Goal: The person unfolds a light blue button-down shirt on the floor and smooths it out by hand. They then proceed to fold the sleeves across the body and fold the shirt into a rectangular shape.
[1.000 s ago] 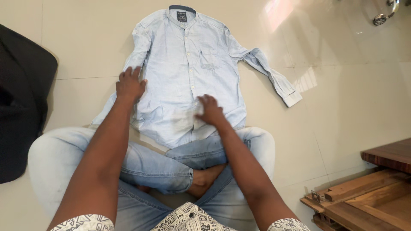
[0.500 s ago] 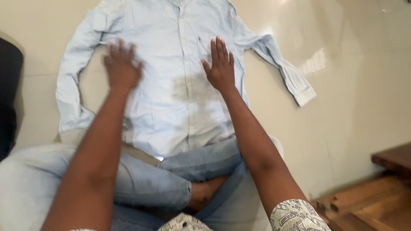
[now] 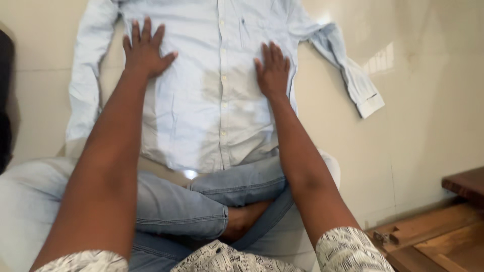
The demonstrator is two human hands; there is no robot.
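Pale cream glossy tiled floor [image 3: 433, 116], with us seated cross-legged on it in light blue denim jeans [image 3: 201, 206]. The pale blue button-front long-sleeved cotton shirt [image 3: 212, 116] lies face up ahead of our knees, its hem touching the jeans, collar out of frame at the top.

Change since half a second ago: both hands have slid up and outward over the chest panel. The left sleeve now lies straighter along the body's side; the other sleeve is bent out to the right, cuff on bare tile, much as before. The cloth between our hands reads flatter, so we judge the smoothing of the front to be well along; some creases remain near the hem.

Against the frame a second ago: our hands were low then, near the hem, and the whole shirt showed.

Left hand [image 3: 145, 50]: flat, fingers spread, palm down by the armhole. Right hand [image 3: 273, 70]: flat, fingers close together, pressed just below the chest pocket. Neither grips anything.

Brown wooden furniture pieces [image 3: 438, 236] at lower right; dark object [image 3: 4, 100] at the left edge.
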